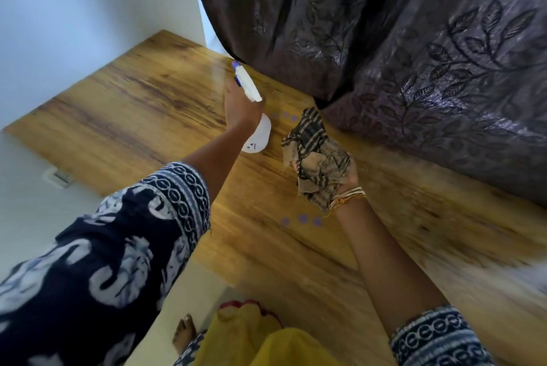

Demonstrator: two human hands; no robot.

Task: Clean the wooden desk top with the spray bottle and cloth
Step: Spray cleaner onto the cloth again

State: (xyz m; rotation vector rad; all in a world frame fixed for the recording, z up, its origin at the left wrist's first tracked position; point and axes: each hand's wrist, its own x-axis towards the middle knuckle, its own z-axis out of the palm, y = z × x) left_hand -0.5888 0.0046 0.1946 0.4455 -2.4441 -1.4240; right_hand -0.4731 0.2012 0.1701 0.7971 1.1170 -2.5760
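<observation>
The wooden desk top (124,117) runs from the far left corner towards the lower right. My left hand (239,106) grips a white spray bottle (257,134) with a blue nozzle, held above the middle of the desk and aimed at the far corner. A faint mist hangs in front of the nozzle. My right hand (346,176) is held palm up just right of the bottle, closed on a crumpled checked brown cloth (316,155). Bangles circle that wrist.
A dark purple leaf-patterned curtain (414,54) hangs over the desk's back edge on the right. White walls (74,10) meet at the far left corner. A white wall switch (57,178) sits below the desk's left edge. My foot and yellow clothing show at the bottom.
</observation>
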